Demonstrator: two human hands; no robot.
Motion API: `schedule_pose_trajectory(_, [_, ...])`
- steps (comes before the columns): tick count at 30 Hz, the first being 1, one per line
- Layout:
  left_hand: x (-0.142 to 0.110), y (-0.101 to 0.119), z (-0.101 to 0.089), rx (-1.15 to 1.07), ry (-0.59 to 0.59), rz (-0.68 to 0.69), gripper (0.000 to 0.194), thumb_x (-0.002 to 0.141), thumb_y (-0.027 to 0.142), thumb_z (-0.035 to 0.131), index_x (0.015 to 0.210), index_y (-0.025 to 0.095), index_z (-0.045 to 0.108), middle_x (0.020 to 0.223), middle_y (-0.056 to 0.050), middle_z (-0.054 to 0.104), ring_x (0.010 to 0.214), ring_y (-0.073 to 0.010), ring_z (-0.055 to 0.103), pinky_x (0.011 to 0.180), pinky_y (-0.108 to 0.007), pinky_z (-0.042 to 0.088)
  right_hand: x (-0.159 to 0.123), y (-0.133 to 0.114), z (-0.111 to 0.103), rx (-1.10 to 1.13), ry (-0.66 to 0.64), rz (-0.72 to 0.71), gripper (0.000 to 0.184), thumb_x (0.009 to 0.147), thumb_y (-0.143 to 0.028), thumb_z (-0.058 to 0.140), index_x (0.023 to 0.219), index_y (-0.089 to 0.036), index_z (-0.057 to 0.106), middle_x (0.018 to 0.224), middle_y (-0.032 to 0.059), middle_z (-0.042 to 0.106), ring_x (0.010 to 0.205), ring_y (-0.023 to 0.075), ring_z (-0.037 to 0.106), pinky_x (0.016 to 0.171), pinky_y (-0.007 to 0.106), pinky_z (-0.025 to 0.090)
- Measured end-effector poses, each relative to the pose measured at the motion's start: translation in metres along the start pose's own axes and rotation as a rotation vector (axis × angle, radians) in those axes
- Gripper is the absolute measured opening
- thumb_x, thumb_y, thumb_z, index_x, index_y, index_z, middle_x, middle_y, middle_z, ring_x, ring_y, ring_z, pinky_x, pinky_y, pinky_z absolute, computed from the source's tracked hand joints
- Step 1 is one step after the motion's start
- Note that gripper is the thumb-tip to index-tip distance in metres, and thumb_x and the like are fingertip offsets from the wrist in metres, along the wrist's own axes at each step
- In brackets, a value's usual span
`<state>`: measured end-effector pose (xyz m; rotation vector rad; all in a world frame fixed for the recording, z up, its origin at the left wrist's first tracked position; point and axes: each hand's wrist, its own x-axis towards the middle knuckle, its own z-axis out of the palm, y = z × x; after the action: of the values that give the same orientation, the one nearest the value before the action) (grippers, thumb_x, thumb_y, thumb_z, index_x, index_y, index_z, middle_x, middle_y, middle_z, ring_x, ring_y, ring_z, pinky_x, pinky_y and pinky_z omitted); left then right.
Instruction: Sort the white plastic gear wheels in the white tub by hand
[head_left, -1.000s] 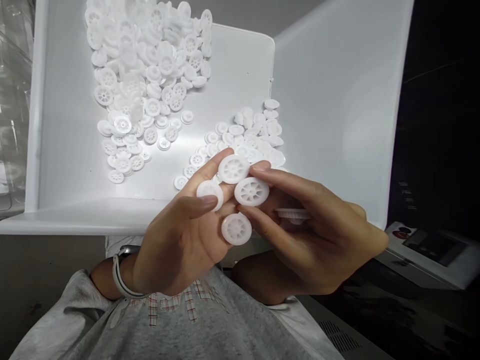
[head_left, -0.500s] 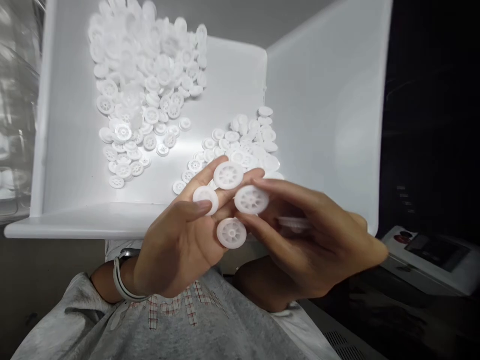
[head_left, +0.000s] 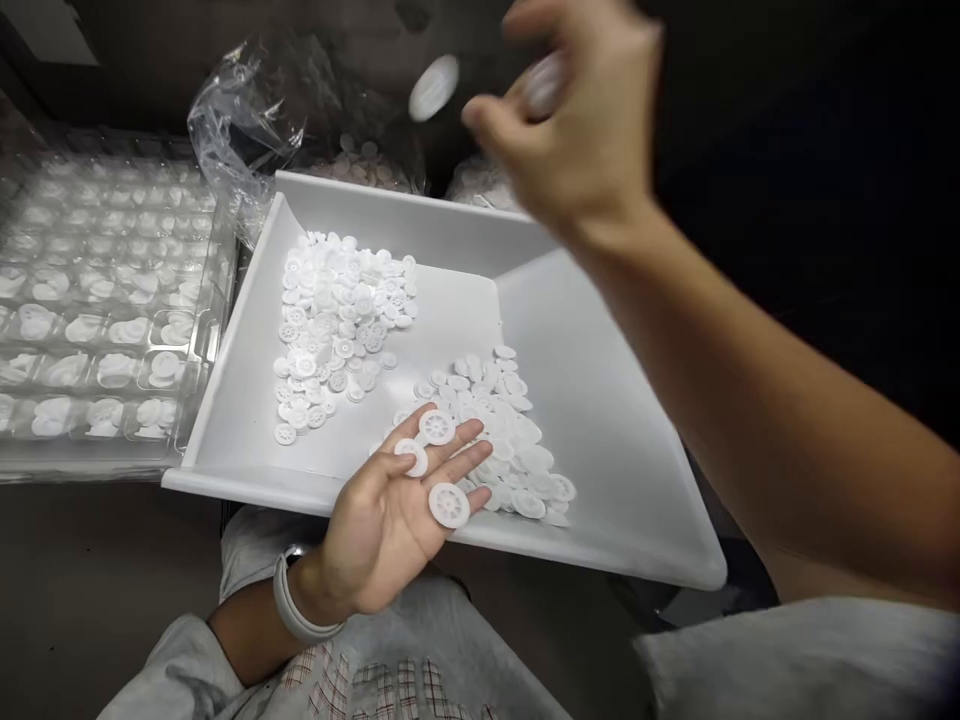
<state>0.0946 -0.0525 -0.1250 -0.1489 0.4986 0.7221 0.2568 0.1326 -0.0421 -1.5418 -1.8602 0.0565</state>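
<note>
My left hand (head_left: 397,520) is palm up over the front of a white tray (head_left: 270,485), its fingers spread. Three small white plastic wheels with spokes lie on it: one wheel (head_left: 436,427) near the fingertips, another wheel (head_left: 411,458) under the thumb, and a third wheel (head_left: 449,505) by the lower fingers. My right hand (head_left: 577,120), smeared by motion, is raised beyond the tray. A white wheel (head_left: 433,88) hangs in the air left of its fingertips, apart from them. Another white wheel (head_left: 544,85) stays in its curled fingers.
Inside the tray are a larger heap of wheels (head_left: 337,310) at left and a second heap (head_left: 502,430) near my left hand. Clear compartment trays (head_left: 112,300) with white parts stand at left. Behind is a clear plastic bag (head_left: 247,130), with more parts nearby.
My right hand has moved from beside my left hand up beyond the tray, and one wheel has left its fingertips. My left hand keeps its three wheels. The view has widened.
</note>
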Motion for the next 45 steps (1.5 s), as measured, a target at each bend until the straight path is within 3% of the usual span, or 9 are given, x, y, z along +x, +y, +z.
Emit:
schedule_pose_trajectory(5, [0.001,0.001,-0.002,-0.015,0.009,0.018,0.04,0.091,0.017,0.051,0.131,0.022,0.051,0.133,-0.012,0.067,0.132,-0.0261,0.061,0.106,-0.04,0.046,-0.039,-0.009,0.017,0.095,-0.176,-0.042,0.027,0.089,-0.004,0.051,0.112,-0.019,0.052,0.069,-0.008,0.048,0.055,0.0046,0.049,0.05,0.017,0.038])
schedule_pose_trajectory(10, [0.005,0.002,0.0,-0.003,-0.026,0.051,0.03,0.091,0.018,0.051,0.12,0.021,0.059,0.131,-0.01,0.067,0.138,-0.029,0.055,0.114,-0.045,0.04,-0.13,-0.013,-0.013,0.041,-0.317,-0.327,0.026,0.095,-0.021,0.05,0.12,-0.02,0.046,0.084,0.0009,0.063,0.053,0.0091,0.058,0.041,0.018,0.043])
schedule_pose_trajectory(15, [0.005,0.0,0.003,0.01,-0.067,0.078,0.036,0.092,0.017,0.046,0.126,0.018,0.057,0.144,-0.012,0.06,0.146,-0.0311,0.047,0.12,-0.05,0.036,-0.18,-0.016,-0.03,-0.149,-0.309,-0.39,0.019,0.101,-0.023,0.047,0.117,-0.018,0.055,0.065,-0.0017,0.063,0.042,0.0126,0.054,0.032,0.024,0.033])
schedule_pose_trajectory(19, [0.005,-0.001,0.002,-0.001,-0.075,0.103,0.045,0.092,0.017,0.044,0.137,0.018,0.052,0.149,-0.012,0.056,0.147,-0.0305,0.045,0.12,-0.049,0.038,-0.195,-0.013,-0.027,-0.129,-0.275,-0.396,0.026,0.096,-0.009,0.054,0.12,-0.018,0.058,0.106,0.0081,0.075,0.08,0.0164,0.073,0.055,0.024,0.055])
schedule_pose_trajectory(21, [0.005,-0.002,0.002,-0.015,-0.065,0.107,0.048,0.093,0.017,0.044,0.14,0.018,0.048,0.146,-0.013,0.058,0.144,-0.0298,0.05,0.12,-0.049,0.038,-0.199,-0.013,-0.025,-0.145,-0.227,-0.381,0.032,0.092,-0.002,0.058,0.118,-0.02,0.063,0.119,0.0102,0.071,0.082,0.0146,0.071,0.059,0.023,0.056])
schedule_pose_trajectory(24, [0.004,-0.002,0.001,-0.03,-0.03,0.095,0.052,0.092,0.017,0.045,0.144,0.018,0.041,0.14,-0.015,0.063,0.138,-0.0304,0.057,0.12,-0.051,0.038,-0.205,-0.012,-0.023,-0.172,-0.145,-0.355,0.035,0.089,0.0,0.059,0.113,-0.024,0.069,0.103,0.0054,0.066,0.062,0.0069,0.057,0.047,0.018,0.046])
schedule_pose_trajectory(27, [0.005,-0.002,0.001,-0.022,-0.013,0.07,0.058,0.092,0.018,0.046,0.149,0.019,0.036,0.138,-0.015,0.065,0.138,-0.0314,0.056,0.121,-0.053,0.036,-0.21,-0.012,-0.023,-0.136,-0.146,-0.298,0.038,0.089,-0.001,0.057,0.111,-0.028,0.07,0.094,0.003,0.058,0.065,0.008,0.056,0.048,0.017,0.047])
schedule_pose_trajectory(38, [0.007,-0.001,0.002,0.026,-0.005,0.045,0.056,0.093,0.019,0.045,0.149,0.02,0.038,0.135,-0.013,0.067,0.144,-0.0274,0.05,0.122,-0.051,0.036,-0.233,-0.018,-0.022,-0.06,-0.137,-0.123,0.045,0.087,0.001,0.062,0.121,-0.028,0.067,0.117,0.0052,0.068,0.06,0.0071,0.054,0.052,0.024,0.049])
schedule_pose_trajectory(45, [0.007,-0.001,0.001,0.048,-0.021,0.014,0.062,0.092,0.019,0.049,0.152,0.019,0.036,0.14,-0.013,0.065,0.144,-0.0268,0.05,0.124,-0.048,0.034,-0.236,-0.015,-0.021,-0.061,0.087,-0.175,0.083,0.076,0.009,0.07,0.139,-0.044,0.06,0.085,0.002,0.063,0.06,0.012,0.053,0.045,0.026,0.044])
